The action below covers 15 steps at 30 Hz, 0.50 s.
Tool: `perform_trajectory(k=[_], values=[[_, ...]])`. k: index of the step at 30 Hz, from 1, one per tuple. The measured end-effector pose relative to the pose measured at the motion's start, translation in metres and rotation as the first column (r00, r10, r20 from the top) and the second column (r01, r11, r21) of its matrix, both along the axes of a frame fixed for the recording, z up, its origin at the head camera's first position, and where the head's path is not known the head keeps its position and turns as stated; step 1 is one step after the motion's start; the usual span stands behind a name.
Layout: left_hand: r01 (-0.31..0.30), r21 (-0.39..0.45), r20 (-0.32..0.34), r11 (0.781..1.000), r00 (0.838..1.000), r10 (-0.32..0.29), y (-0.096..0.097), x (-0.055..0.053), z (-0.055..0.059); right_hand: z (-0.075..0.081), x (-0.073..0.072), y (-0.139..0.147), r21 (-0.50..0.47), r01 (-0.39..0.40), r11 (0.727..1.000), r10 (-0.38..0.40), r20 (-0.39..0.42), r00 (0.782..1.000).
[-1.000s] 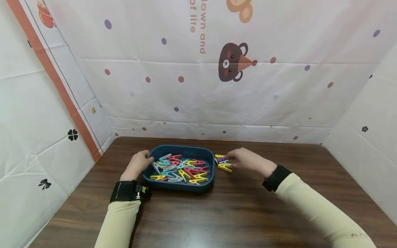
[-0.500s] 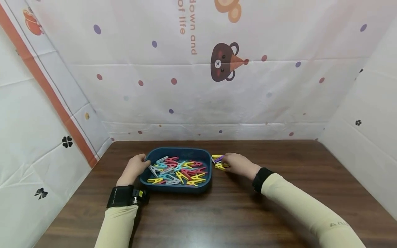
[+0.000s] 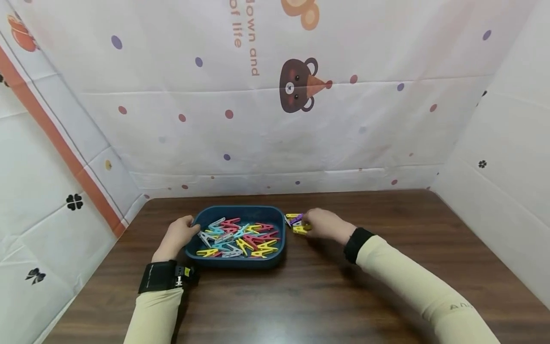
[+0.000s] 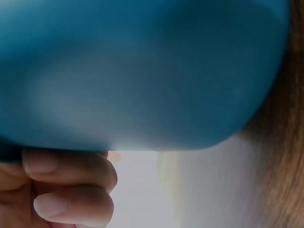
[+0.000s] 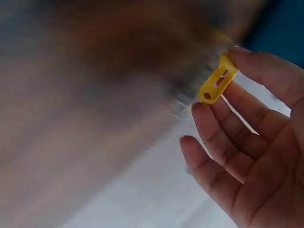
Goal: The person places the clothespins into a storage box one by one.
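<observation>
Resting on a dark wooden table [image 3: 326,296], a blue plastic tray [image 3: 235,260] filled with coloured clothespins [image 3: 234,237] is held at its left rim by the left hand [image 3: 174,237]; in the left wrist view the blue wall of the tray [image 4: 142,71] fills most of the frame, and curled fingers [image 4: 71,171] are seen pressed against its underside edge, so the hand is closed round the rim. Just beside the tray's right edge, a small cluster of loose clothespins [image 3: 294,222], yellow with one purple among them, is lying on the table, and the right hand [image 3: 325,224] is set down on that cluster. A yellow clothespin [image 5: 217,84] is shown in the right wrist view pinched between the fingertips [image 5: 242,59] of the right hand [image 5: 256,156], while the remaining fingers are only loosely bent; the background of that view is blurred. Both forearms are covered by pale yellow sleeves [image 3: 408,277], and a black wrist strap [image 3: 162,276] is worn on the left arm. Behind the table a white curtain [image 3: 275,119] printed with dots and a brown bear figure [image 3: 296,86] is hung.
</observation>
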<state>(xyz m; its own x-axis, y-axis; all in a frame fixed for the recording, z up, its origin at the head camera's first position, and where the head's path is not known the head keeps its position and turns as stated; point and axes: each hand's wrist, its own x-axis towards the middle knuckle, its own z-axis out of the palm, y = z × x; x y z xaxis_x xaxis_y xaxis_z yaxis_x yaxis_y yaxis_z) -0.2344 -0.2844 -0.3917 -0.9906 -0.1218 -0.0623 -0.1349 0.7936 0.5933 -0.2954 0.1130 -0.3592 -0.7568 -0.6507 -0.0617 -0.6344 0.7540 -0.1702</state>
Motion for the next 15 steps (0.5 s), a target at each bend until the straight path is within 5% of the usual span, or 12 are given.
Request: perform_trajectory(k=[5, 9, 12, 15], values=[[-0.005, 0.005, 0.012, 1.000, 1.000, 0.005, -0.001, 0.004, 0.001, 0.056, -0.007, -0.022, -0.154, -0.030, 0.988, 0.032, 0.016, 0.999], [0.003, 0.002, 0.014, 1.000, 1.000, -0.003, 0.001, 0.003, 0.004, 0.095, -0.007, -0.065, -0.083, -0.136, 0.987, 0.139, 0.029, 0.990], [-0.002, -0.015, 0.013, 1.000, 1.000, 0.002, 0.003, 0.002, 0.003, 0.101, 0.002, -0.113, 0.082, -0.203, 0.976, 0.197, 0.074, 0.978], [-0.008, -0.029, 0.007, 1.000, 1.000, 0.008, 0.004, 0.002, 0.001, 0.085, 0.012, -0.159, 0.235, -0.247, 0.940, 0.223, 0.126, 0.967]])
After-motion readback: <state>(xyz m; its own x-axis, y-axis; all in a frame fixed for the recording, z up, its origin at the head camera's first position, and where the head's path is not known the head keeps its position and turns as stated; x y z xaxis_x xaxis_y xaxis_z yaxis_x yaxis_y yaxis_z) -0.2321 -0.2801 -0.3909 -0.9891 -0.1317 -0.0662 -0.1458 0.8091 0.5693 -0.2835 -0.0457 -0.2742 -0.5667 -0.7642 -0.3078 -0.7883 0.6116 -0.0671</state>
